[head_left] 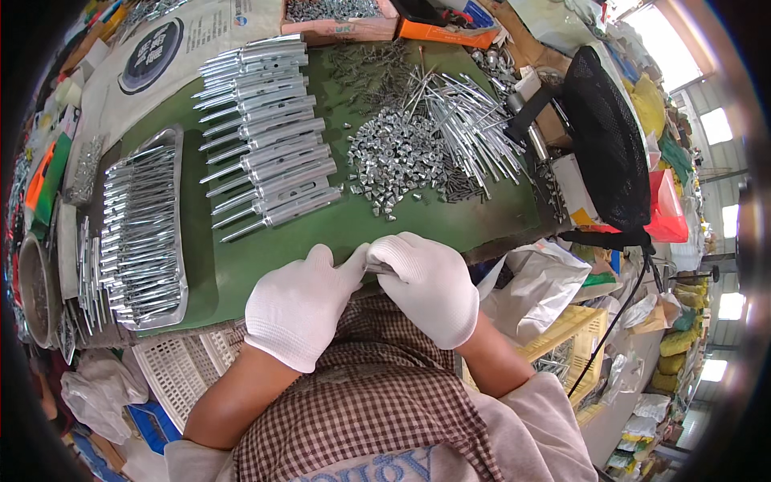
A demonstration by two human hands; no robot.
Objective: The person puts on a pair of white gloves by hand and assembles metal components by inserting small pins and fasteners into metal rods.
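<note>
My left hand (295, 309) and my right hand (430, 285), both in white knit gloves, meet at the near edge of the green work mat (265, 269). Their fingertips are pinched together. A sliver of a small grey metal piece (381, 270) shows under the right fingers; the rest is covered. Beyond my hands lies a row of silver metal tubes with thin pointed rods (277, 153). To its right are a heap of small silver cone-shaped nuts (393, 157), a fan of loose thin rods (478, 120) and a scatter of dark springs (369, 68).
On the left, a metal tray (183, 265) holds many rods. Pink (341, 30) and orange (450, 34) bins stand at the back. A black mesh bag (606, 136) is at the right edge. Below the mat are a yellow crate (562, 329) and a white basket (173, 373).
</note>
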